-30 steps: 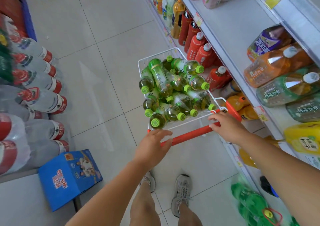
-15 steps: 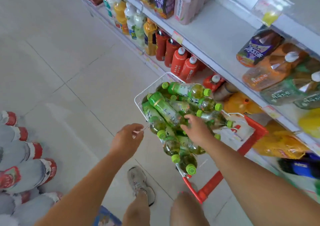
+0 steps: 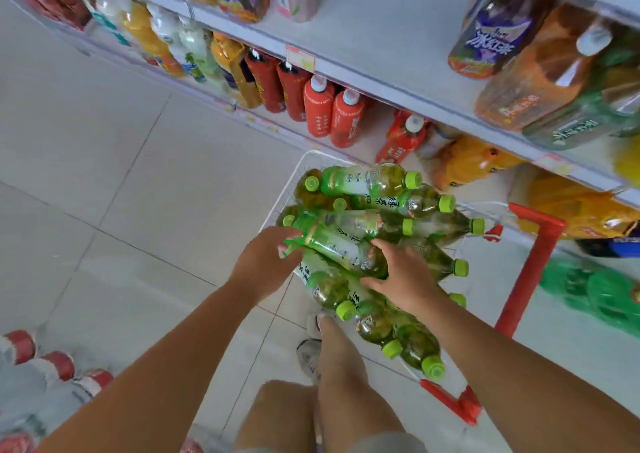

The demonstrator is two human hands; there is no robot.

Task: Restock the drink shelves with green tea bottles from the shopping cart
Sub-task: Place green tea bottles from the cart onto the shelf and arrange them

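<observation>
A white wire shopping cart (image 3: 298,175) with a red handle (image 3: 530,272) stands in front of me, piled with several green tea bottles with lime caps. One green tea bottle (image 3: 339,244) lies on top of the pile, tilted. My left hand (image 3: 263,262) grips its bottom end at the cart's left rim. My right hand (image 3: 405,276) wraps around its neck end. The drink shelves (image 3: 381,71) run along the right, with a bare white stretch on the upper shelf.
Red bottles (image 3: 332,113) and orange bottles stand on the lower shelf behind the cart. Large orange, purple and green bottles (image 3: 540,81) fill the upper shelf at right. Water bottles with red caps (image 3: 52,369) lie at lower left. My legs and shoes (image 3: 311,355) are beside the cart.
Both hands left the red handle and reached into the cart. The left hand moved from the cart rim onto the top bottle, and the right hand closed around it.
</observation>
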